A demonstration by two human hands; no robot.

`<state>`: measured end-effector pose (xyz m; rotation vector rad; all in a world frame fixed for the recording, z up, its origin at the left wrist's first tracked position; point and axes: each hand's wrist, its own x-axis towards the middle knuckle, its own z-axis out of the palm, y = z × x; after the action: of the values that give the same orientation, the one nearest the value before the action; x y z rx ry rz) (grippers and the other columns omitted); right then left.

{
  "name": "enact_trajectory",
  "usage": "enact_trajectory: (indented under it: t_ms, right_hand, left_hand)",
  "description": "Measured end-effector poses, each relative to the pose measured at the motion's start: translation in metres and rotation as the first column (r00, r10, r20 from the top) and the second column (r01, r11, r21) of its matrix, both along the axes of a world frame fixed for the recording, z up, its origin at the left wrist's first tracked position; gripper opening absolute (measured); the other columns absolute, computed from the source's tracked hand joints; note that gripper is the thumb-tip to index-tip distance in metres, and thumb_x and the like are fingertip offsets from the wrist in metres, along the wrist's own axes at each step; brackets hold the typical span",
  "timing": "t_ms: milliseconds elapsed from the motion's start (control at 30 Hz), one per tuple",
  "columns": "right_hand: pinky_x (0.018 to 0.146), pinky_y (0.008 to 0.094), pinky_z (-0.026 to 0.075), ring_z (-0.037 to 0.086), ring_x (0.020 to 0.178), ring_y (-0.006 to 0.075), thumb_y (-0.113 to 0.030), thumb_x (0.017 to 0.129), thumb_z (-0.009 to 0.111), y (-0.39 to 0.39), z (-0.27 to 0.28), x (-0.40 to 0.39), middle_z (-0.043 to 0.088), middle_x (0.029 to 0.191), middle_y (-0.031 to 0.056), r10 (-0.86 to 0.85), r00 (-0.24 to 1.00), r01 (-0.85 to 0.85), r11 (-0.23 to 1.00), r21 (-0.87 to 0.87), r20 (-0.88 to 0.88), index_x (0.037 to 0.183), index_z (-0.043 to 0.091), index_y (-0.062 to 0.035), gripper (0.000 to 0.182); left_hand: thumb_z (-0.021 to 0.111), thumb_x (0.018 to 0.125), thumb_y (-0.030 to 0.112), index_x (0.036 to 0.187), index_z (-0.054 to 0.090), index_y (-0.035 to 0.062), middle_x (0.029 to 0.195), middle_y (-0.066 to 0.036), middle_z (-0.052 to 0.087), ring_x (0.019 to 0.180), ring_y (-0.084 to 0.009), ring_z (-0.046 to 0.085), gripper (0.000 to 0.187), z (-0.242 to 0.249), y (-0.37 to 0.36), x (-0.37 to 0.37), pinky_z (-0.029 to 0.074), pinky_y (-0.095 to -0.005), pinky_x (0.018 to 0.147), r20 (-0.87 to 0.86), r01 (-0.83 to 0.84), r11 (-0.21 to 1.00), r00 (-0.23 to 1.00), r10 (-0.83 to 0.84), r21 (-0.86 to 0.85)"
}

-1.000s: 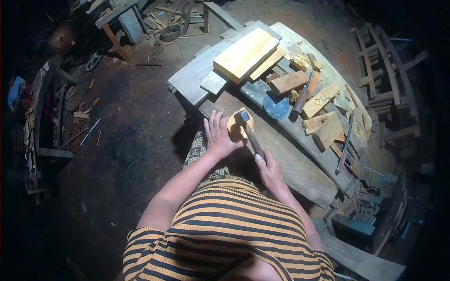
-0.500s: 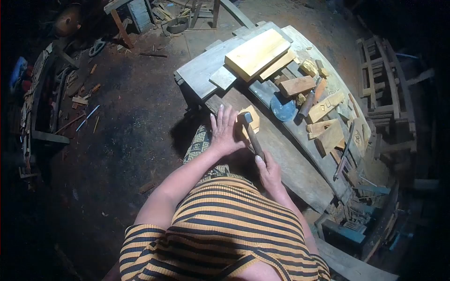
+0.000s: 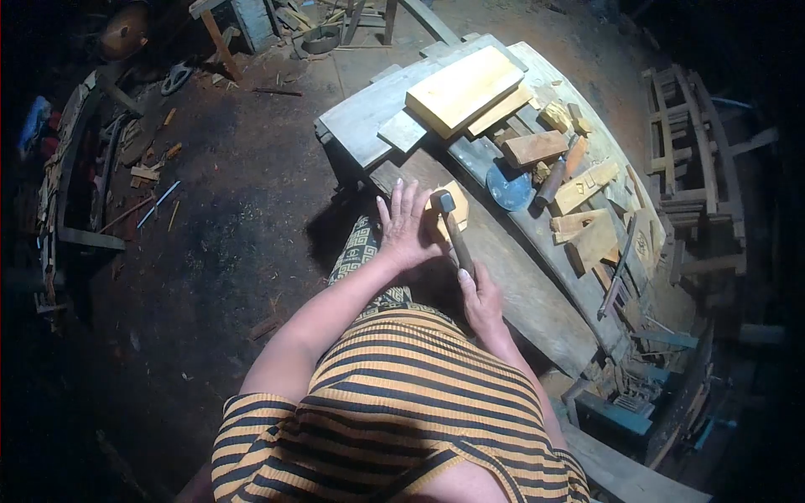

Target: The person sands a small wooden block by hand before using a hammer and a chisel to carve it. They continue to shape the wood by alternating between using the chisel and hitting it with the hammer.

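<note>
My right hand [image 3: 481,300] is wrapped round the dark handle of a hammer [image 3: 458,243]. The hammer's metal head overlaps a small pale wooden piece [image 3: 459,215] on the near plank of the bench [image 3: 511,268]. Left of that piece, my left hand [image 3: 407,230] lies with fingers stretched out and slightly spread, thumb reaching toward the wood. Part of the wooden piece is hidden behind the hammer.
A thick yellow block [image 3: 464,88] lies at the bench's far end. Right of my hands are a round blue-grey disc [image 3: 508,186], a wooden mallet-like block [image 3: 534,148], several wood offcuts [image 3: 592,241] and a dark metal bar [image 3: 618,277]. Timber frames [image 3: 692,159] stand at the right.
The hammer head has shifted slightly away from me over the wooden piece, still in my right hand. My left hand stays beside the wood; the whole view has tilted a little.
</note>
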<state>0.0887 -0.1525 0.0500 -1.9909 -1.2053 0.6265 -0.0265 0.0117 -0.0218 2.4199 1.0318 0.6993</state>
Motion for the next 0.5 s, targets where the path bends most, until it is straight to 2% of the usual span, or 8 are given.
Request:
enact_trajectory:
  t_ms: [100,233,333,400,433,467,500]
  right_hand:
    - [0.073,0.0476,0.046,0.06,0.089,0.0431,-0.03,0.092,0.052,0.001,0.007,-0.001,0.06,0.096,0.0254,0.003,0.998,0.002,0.996,-0.084,0.061,0.119,0.053,-0.0054,0.036]
    - [0.073,0.0475,0.046,0.059,0.092,0.0436,-0.03,0.092,0.052,-0.008,0.004,-0.003,0.06,0.098,0.0258,0.015,0.996,-0.01,0.999,-0.05,0.093,0.118,0.054,-0.0055,0.036]
    - [0.072,0.05,0.045,0.058,0.09,0.0462,-0.031,0.092,0.051,-0.01,0.0,-0.002,0.06,0.093,0.0259,-0.001,0.996,0.002,1.0,-0.021,0.087,0.117,0.054,-0.0056,0.036]
    - [0.062,0.0435,0.047,0.063,0.072,0.0368,-0.032,0.093,0.052,-0.009,0.0,0.006,0.062,0.078,0.019,0.021,0.998,-0.017,0.997,-0.074,0.051,0.117,0.054,-0.0061,0.036]
    - [0.062,0.0435,0.047,0.063,0.072,0.0368,-0.032,0.093,0.052,-0.012,0.002,0.012,0.062,0.078,0.019,0.018,0.999,-0.015,0.998,-0.068,0.051,0.117,0.054,-0.0061,0.036]
    - [0.058,0.038,0.045,0.06,0.065,0.0273,-0.033,0.093,0.053,-0.016,0.007,0.019,0.059,0.072,0.0134,0.003,0.984,-0.026,0.991,-0.13,-0.179,0.118,0.055,-0.0064,0.036]
    - [0.053,0.0326,0.043,0.058,0.058,0.0178,-0.033,0.093,0.054,-0.019,0.01,0.024,0.057,0.065,0.0078,-0.027,0.917,-0.052,0.981,-0.187,-0.397,0.118,0.056,-0.0067,0.037]
  left_hand:
    - [0.078,0.054,0.054,0.142,0.018,0.0169,0.147,-0.016,0.015,0.14,-0.0403,0.003,0.113,0.002,-0.002,0.001,0.004,-0.0703,0.104,-0.027,-0.003,1.0,1.0,0.002,-0.013]
    - [0.081,0.054,0.05,0.142,0.018,0.0152,0.147,-0.016,0.014,0.14,-0.0403,0.003,0.113,0.004,0.0,-0.002,0.004,-0.0699,0.105,-0.091,0.015,1.0,0.996,-0.017,-0.027]
    - [0.082,0.054,0.047,0.142,0.019,0.0127,0.148,-0.017,0.014,0.14,-0.0399,0.003,0.113,0.005,-0.002,0.0,0.004,-0.0692,0.105,-0.044,0.004,1.0,0.999,-0.004,-0.008]
    - [0.081,0.054,0.048,0.141,0.02,0.0115,0.148,-0.017,0.014,0.14,-0.0397,0.003,0.112,0.007,-0.003,0.002,0.003,-0.0688,0.106,-0.084,-0.009,1.0,0.996,0.006,-0.027]
    - [0.08,0.055,0.049,0.141,0.02,0.0104,0.148,-0.017,0.014,0.141,-0.0395,0.003,0.112,0.009,-0.002,0.003,0.003,-0.0683,0.106,-0.122,-0.024,0.999,0.992,0.018,-0.042]
    - [0.08,0.055,0.049,0.141,0.02,0.0104,0.148,-0.017,0.014,0.141,-0.0395,0.003,0.112,0.011,-0.003,0.004,0.003,-0.0683,0.106,-0.12,-0.021,0.999,0.993,0.017,-0.035]
    - [0.079,0.055,0.049,0.141,0.021,0.0099,0.147,-0.017,0.015,0.141,-0.0393,0.003,0.111,0.011,-0.004,0.005,0.002,-0.068,0.106,-0.11,-0.032,0.999,0.994,0.028,-0.034]
